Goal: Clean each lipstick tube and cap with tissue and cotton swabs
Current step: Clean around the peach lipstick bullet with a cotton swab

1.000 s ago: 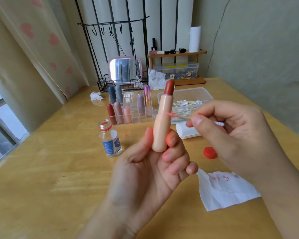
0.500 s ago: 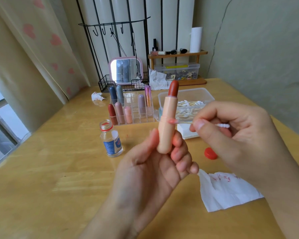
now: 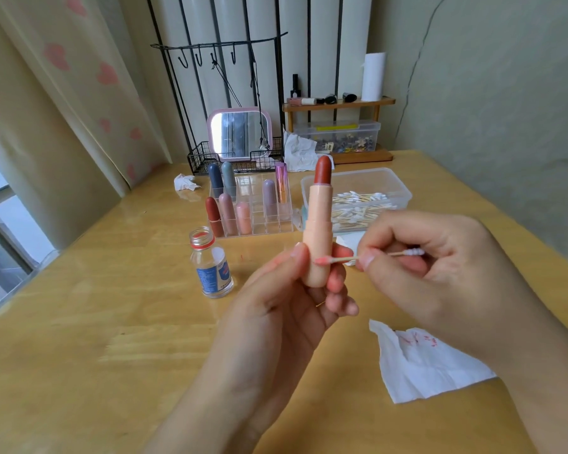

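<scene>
On the wooden table [image 3: 79, 322], at the left, an uncapped small bottle [image 3: 211, 265] stands in front of a clear organizer [image 3: 254, 204] holding several capped lipsticks. Right of it the left hand [image 3: 276, 309] grips the peach lipstick tube [image 3: 317, 234] upright by its base, thumb on one side and curled fingers on the other, the dark red bullet exposed on top. The right hand [image 3: 440, 267] pinches a cotton swab [image 3: 338, 259] between thumb and forefinger, its pink-stained tip touching the tube's lower barrel. To do this wipe well, I judge the tube should be rolled slowly under light swab pressure, keeping the stained tip clear of the bullet and switching to the clean white end once the tip smears. Behind sits the swab box [image 3: 404, 194]; a lipstick-marked tissue [image 3: 423, 365] lies at the near right. Compared with a second ago, the swab tip has dropped from mid-barrel to near the base.
</scene>
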Motion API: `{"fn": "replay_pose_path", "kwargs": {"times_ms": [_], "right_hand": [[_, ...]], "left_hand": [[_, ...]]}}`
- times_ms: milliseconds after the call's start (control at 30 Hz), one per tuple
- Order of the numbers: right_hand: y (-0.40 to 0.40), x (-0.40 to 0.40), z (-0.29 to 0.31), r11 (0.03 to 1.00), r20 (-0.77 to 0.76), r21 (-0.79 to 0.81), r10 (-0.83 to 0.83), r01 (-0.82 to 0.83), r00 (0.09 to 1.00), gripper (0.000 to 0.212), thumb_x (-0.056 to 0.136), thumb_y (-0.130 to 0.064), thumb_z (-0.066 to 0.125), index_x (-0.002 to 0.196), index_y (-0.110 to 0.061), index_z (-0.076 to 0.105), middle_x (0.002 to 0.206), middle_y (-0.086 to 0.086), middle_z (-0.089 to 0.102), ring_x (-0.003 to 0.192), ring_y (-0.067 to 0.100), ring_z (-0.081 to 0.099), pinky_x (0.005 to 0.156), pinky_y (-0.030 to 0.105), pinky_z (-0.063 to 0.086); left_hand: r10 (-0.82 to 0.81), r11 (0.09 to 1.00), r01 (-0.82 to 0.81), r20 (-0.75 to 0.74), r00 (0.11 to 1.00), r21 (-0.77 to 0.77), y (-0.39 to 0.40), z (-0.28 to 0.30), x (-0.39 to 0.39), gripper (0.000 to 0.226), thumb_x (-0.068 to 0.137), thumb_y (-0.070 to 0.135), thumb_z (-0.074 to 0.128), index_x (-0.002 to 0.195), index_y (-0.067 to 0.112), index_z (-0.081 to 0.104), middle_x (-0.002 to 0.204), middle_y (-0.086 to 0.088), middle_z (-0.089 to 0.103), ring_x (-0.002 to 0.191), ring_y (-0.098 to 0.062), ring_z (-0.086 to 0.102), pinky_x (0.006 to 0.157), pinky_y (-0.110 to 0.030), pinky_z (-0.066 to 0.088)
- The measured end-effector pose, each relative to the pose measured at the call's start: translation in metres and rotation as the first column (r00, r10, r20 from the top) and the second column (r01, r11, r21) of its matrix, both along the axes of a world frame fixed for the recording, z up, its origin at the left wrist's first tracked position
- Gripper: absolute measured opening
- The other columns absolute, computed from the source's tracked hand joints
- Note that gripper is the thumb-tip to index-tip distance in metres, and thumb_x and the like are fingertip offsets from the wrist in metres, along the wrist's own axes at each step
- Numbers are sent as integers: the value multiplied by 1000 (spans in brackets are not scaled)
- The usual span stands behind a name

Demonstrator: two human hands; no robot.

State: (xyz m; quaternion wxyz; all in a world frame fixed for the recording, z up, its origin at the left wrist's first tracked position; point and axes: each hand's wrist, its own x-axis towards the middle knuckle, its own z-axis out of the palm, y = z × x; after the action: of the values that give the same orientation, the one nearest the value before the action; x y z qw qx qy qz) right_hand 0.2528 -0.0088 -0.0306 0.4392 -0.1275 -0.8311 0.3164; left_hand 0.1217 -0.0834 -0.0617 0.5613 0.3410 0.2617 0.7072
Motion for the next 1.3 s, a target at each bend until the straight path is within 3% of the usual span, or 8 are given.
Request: {"fn": "replay_pose_path", "kwargs": {"times_ms": [133, 267, 400, 500, 767, 900, 1000, 1300], "right_hand": [[6, -2, -4, 990, -11, -59, -128, 127, 992, 22, 79, -37, 52, 72, -19, 62, 54, 8, 43, 46, 15, 35, 43, 32, 39], [11, -1, -5, 982, -62, -138, -138, 128, 989, 17, 83, -35, 58, 78, -21, 67, 64, 9, 54, 51, 7, 40, 45, 18, 36], [24, -1, -12, 957, -32, -243, -172, 159, 985, 16, 92, -16, 58, 79, -21, 66, 64, 3, 61, 55, -2, 49, 53, 8, 37], [32, -4, -22, 898, 70, -372, -227, 236, 971, 17, 95, -12, 54, 83, -13, 66, 49, -18, 53, 46, -2, 48, 45, 7, 34], [42, 0, -33, 795, 106, -481, -366, 370, 924, 18, 96, -17, 52, 85, -15, 66, 42, -14, 43, 36, 5, 32, 38, 18, 29], [44, 1, -30, 755, 80, -537, -399, 377, 913, 19, 96, -20, 52, 84, -13, 65, 51, -3, 44, 43, 11, 34, 38, 19, 28], [46, 2, -30, 740, 60, -570, -394, 356, 917, 20, 96, -19, 51, 83, -12, 65, 41, -11, 34, 37, 7, 25, 37, 21, 23], [43, 1, -31, 761, 111, -552, -336, 340, 935, 17, 92, -18, 54, 81, -11, 66, 36, -14, 33, 35, 6, 27, 38, 19, 24]], "left_hand": [[-23, 1000, 23, 35, 999, 7, 1, -1, -4, 30, 79, 27, 55, 91, 4, 70, 69, -6, 57, 57, -16, 47, 61, -31, 50], [217, 971, -229, -137, 967, -77, 4, -2, -10, 23, 77, 26, 60, 86, 8, 72, 80, -5, 65, 68, -13, 55, 64, -28, 51], [453, 823, -564, -517, 726, -70, 9, -12, -27, 8, 83, 33, 67, 82, 27, 73, 81, 9, 65, 68, -3, 51, 70, -24, 41], [482, 747, -665, -686, 545, -4, 14, -19, -29, 12, 88, 19, 64, 81, 29, 68, 72, 5, 57, 62, 0, 48, 53, -9, 39], [242, 729, -682, -956, 166, 66, 38, -32, -17, 6, 79, 23, 72, 86, 25, 72, 74, 9, 63, 62, -2, 52, 58, -14, 40], [129, 725, -683, -992, 15, 84, 48, -32, -9, 10, 82, 33, 68, 91, 27, 71, 84, 13, 62, 97, -15, 51, 83, -32, 38], [14, 704, -706, -995, -100, 80, 50, -36, -9, 22, 83, 42, 65, 101, 31, 69, 103, 10, 56, 111, -19, 39, 83, -32, 26], [31, 676, -728, -991, -130, 117, 47, -47, -12, 30, 78, 49, 68, 103, 32, 69, 101, 13, 40, 106, -14, 31, 90, -34, 26]]}}
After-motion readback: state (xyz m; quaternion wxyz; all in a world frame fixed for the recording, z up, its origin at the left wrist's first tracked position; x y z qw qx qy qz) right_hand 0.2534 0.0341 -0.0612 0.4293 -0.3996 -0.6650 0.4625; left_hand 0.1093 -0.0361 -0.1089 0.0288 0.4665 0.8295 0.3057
